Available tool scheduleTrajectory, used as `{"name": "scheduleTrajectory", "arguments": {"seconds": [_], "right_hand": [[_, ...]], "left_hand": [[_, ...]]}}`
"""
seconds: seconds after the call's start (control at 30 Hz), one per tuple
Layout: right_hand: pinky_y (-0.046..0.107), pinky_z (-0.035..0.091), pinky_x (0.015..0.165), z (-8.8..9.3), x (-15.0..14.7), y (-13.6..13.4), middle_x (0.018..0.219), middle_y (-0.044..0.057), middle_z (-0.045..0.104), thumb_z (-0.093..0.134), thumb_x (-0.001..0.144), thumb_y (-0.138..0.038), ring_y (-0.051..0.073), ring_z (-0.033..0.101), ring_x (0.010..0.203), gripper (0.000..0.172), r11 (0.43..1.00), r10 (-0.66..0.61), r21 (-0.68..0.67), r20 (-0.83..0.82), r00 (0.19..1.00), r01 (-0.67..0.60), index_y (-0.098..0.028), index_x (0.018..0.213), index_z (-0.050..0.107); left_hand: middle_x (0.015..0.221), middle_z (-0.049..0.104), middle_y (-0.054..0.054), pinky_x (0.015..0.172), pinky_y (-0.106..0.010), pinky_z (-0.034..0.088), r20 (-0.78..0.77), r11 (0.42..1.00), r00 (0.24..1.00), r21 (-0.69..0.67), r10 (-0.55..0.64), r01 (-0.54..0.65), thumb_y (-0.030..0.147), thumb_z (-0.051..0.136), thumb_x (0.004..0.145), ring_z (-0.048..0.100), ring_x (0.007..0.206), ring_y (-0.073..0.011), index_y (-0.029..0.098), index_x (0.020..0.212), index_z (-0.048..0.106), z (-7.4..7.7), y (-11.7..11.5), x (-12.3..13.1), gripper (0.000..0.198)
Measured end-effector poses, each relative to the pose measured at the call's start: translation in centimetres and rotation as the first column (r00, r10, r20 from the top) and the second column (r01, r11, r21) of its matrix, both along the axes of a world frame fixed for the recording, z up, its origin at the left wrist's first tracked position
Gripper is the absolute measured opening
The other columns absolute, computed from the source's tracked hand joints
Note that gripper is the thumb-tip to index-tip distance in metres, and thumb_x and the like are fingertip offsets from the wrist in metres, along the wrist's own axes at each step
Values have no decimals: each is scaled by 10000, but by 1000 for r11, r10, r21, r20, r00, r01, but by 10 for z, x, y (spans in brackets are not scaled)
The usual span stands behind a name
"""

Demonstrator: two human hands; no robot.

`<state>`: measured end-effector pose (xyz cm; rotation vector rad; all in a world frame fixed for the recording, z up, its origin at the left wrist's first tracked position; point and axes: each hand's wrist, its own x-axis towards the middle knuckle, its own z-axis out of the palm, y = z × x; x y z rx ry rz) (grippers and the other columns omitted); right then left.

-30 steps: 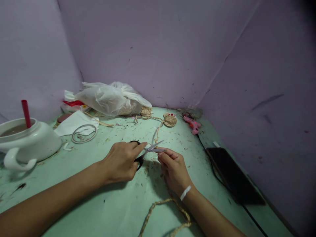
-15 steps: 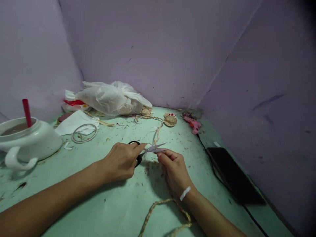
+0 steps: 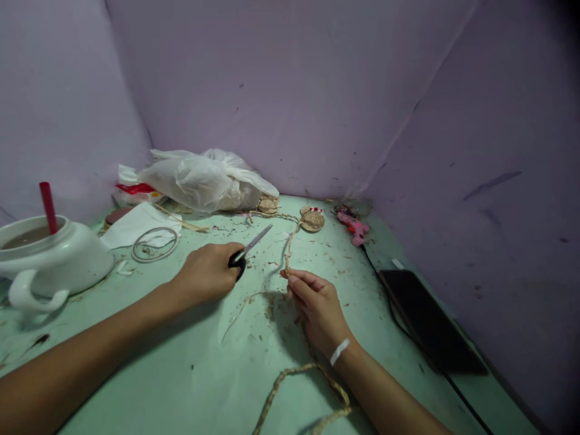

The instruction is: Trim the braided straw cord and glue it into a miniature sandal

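My left hand is closed round the black handles of a pair of scissors, whose blades lie together and point up and to the right. Pinched between the thumb and fingers of my right hand is a braided straw cord. Beyond the fingers the cord runs up to a round woven disc with red and white bits at its top. On the near side it emerges below my palm and loops toward the lower edge. A thin loose strand lies on the table between my hands.
At left stands a white pot of brownish liquid with a red handle in it. A metal ring, paper and a white plastic bag lie behind. Right are a pink glue gun, its cable and a dark phone. Scraps dot the table.
My left hand has drawn the scissors back to the left, away from the cord, and their blades have closed. A thin strand now lies on the table. My right hand has stayed put.
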<state>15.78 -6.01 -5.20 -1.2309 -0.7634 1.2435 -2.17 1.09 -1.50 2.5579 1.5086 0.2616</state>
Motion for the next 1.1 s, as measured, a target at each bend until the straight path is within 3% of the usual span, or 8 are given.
{"name": "scheduleTrajectory", "arguments": {"seconds": [0.27,0.37,0.43,0.53,0.6,0.67,0.97,1.1], "right_hand": [[185,208,353,2,-3,-2,484,-7,580,668,614,-330,44,321,358,265,1000,-19,13,100,995,18,-106,754,678],[189,228,356,5,-5,-5,481,-7,587,653,626,-310,47,336,352,211,1000,-20,10,182,983,19,-112,697,667],[192,257,370,6,-8,-7,467,-12,578,639,636,-285,57,365,364,165,1000,-14,25,240,971,9,-123,653,659],[199,312,410,5,-11,-10,475,-15,572,611,649,-256,78,425,408,132,997,-5,70,310,951,-17,-134,628,655],[203,324,425,3,-12,-11,482,-20,561,594,658,-250,80,428,420,131,995,2,95,348,938,-37,-136,622,650],[207,325,429,2,-11,-10,488,-23,550,587,668,-259,82,424,423,139,993,5,104,364,931,-46,-137,638,646],[199,189,384,-2,-1,-4,435,-82,302,500,766,-321,67,241,390,298,979,129,114,292,948,-168,-134,935,657],[231,351,499,-3,-3,-12,573,-14,525,479,791,-219,111,439,507,233,919,-6,340,517,856,-199,-202,912,677]], "left_hand": [[659,629,-138,473,-278,330,-414,997,907,43,70,-57,189,437,653,592,621,-254,137,650,614,3,14,-23,185],[633,610,-119,506,-287,346,-177,996,980,22,92,-90,258,409,729,576,625,-241,132,630,614,2,5,-10,260],[592,584,-72,489,-254,341,157,978,983,-197,98,-66,358,403,769,545,576,-185,136,640,609,1,-1,7,330],[633,589,-47,366,-195,241,482,689,783,-719,393,96,478,475,726,423,411,-83,117,708,602,-3,-3,37,383],[648,592,-57,328,-173,142,514,482,665,-838,542,256,450,541,699,326,352,-34,92,735,595,-4,1,53,363],[598,574,-49,324,-160,83,543,391,601,-840,586,377,344,591,687,247,324,-1,72,704,581,-3,9,64,272],[497,504,12,307,-124,207,703,476,274,-668,657,573,216,436,820,357,315,-18,118,683,493,1,11,67,178],[422,352,81,276,-117,124,574,397,288,-776,767,489,159,359,832,216,259,-1,143,654,407,-2,6,73,185]]}}
